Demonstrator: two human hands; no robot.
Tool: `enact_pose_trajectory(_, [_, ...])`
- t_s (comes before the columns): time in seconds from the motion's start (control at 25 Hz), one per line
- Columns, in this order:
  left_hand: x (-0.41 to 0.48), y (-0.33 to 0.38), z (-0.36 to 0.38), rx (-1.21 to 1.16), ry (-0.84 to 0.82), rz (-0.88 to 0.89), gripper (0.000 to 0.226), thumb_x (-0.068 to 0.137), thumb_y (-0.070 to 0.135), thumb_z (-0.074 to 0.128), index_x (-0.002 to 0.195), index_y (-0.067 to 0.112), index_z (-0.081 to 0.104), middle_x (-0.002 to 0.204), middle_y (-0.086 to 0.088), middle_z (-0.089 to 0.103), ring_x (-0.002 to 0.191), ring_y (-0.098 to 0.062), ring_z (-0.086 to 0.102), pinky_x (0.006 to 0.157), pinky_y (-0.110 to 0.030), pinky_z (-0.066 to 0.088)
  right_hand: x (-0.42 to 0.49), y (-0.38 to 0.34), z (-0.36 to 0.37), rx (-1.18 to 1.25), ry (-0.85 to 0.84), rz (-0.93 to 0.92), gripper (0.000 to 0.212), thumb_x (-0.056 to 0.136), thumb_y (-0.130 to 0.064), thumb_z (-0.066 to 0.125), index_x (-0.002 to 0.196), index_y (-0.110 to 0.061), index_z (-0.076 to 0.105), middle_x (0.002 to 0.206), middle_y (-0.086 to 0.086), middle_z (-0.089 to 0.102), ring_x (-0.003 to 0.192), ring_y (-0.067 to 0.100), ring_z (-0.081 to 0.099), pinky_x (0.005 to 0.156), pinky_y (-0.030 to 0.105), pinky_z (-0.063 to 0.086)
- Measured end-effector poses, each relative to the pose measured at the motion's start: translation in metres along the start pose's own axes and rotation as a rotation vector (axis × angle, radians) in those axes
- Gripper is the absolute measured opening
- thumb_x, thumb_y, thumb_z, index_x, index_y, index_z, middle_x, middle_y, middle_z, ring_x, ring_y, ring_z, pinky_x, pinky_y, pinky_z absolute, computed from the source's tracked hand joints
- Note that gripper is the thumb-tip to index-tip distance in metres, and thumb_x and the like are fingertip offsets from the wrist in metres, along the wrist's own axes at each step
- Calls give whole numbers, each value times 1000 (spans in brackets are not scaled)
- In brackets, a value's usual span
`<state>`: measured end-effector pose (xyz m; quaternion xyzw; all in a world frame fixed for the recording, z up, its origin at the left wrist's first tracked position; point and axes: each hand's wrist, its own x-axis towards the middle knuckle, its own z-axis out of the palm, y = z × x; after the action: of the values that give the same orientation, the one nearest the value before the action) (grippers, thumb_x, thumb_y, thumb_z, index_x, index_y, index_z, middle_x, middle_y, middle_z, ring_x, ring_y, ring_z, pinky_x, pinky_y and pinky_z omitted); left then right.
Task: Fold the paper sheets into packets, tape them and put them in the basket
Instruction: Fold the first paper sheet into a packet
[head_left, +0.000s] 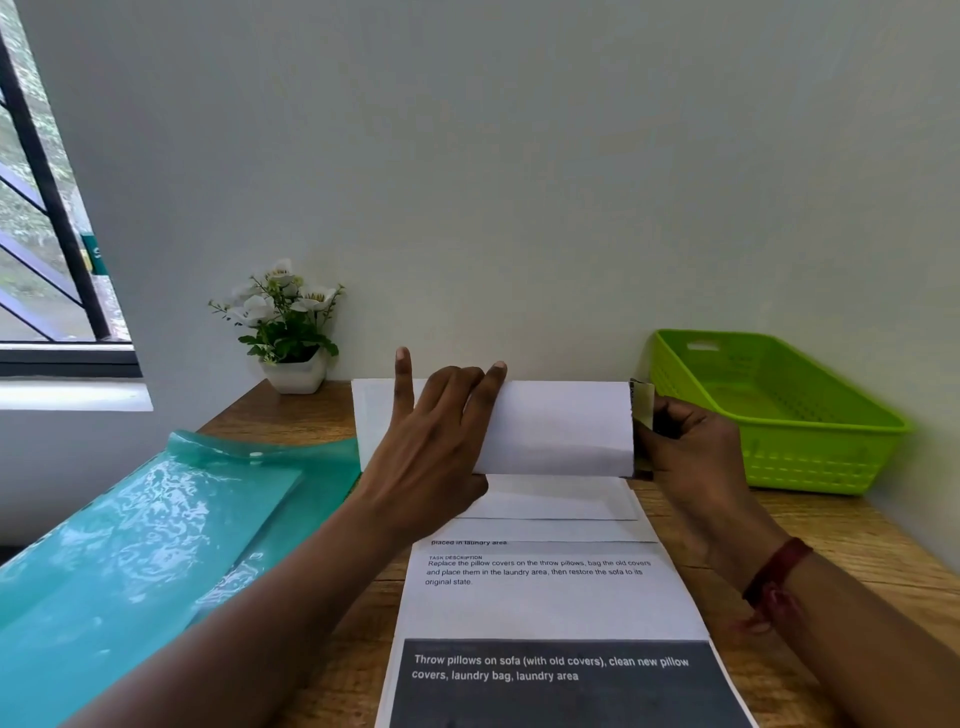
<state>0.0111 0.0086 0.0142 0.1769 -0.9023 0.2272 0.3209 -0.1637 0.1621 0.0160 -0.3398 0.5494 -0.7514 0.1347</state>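
A folded white paper packet (561, 426) is lifted above the table in the middle of the view. My left hand (436, 441) lies across its left half with the index and little fingers straight; the thumb is hidden behind the paper. My right hand (691, 447) is at the packet's right edge and pinches a short strip of tape (643, 402) against that edge. Beneath them, a stack of printed paper sheets (550, 608) runs toward me on the wooden table (831, 551). The green plastic basket (810, 452) stands at the far right, with nothing visible inside.
A teal plastic folder (145, 530) lies along the left side, overhanging the table edge. A small white pot of white flowers (291, 332) stands at the back left against the wall. A window is at the far left.
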Motion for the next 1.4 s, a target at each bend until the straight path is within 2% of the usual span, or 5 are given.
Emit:
enact_pose_trajectory(0.6, [0, -25, -6, -283, -68, 60, 114, 68, 69, 68, 152, 27, 4, 136, -2, 48, 126, -20, 43, 118, -56, -2, 6, 14, 3, -72, -17, 129, 5, 87, -5, 66, 89, -4, 70, 84, 17, 68, 61, 20, 64, 50, 26, 55])
enact_pose_trajectory(0.76, [-5, -50, -3, -274, -102, -63, 118, 65, 69, 70, 152, 29, 0, 139, -3, 47, 129, -22, 43, 116, -52, -11, 16, 15, -13, -578, -36, -195, 24, 91, -38, 60, 70, -27, 64, 68, -4, 67, 60, 14, 60, 58, 33, 48])
enact_pose_trajectory(0.88, [-10, -62, 5, -269, -199, -129, 118, 68, 69, 68, 152, 30, -4, 148, -4, 37, 137, -25, 33, 110, -51, -19, 15, 23, -13, -1053, -376, -354, 11, 85, -46, 64, 94, -40, 62, 98, -24, 61, 96, 3, 56, 81, 24, 39])
enact_pose_trajectory(1.12, [-14, -68, 15, -306, -322, -191, 113, 72, 67, 67, 152, 33, -5, 153, -1, 28, 142, -24, 22, 112, -62, -13, 15, 48, -8, -1299, -701, -275, 84, 73, -84, 26, 141, -36, 36, 137, -9, 46, 127, 12, 37, 106, 36, 33])
enact_pose_trajectory(1.4, [-15, -73, 15, -356, -259, -231, 109, 67, 66, 61, 152, 31, 2, 147, -2, 35, 138, -25, 28, 112, -65, -9, 15, 40, -6, -1228, -462, -384, 60, 79, -57, 63, 129, -27, 50, 117, -1, 50, 109, 20, 49, 94, 38, 41])
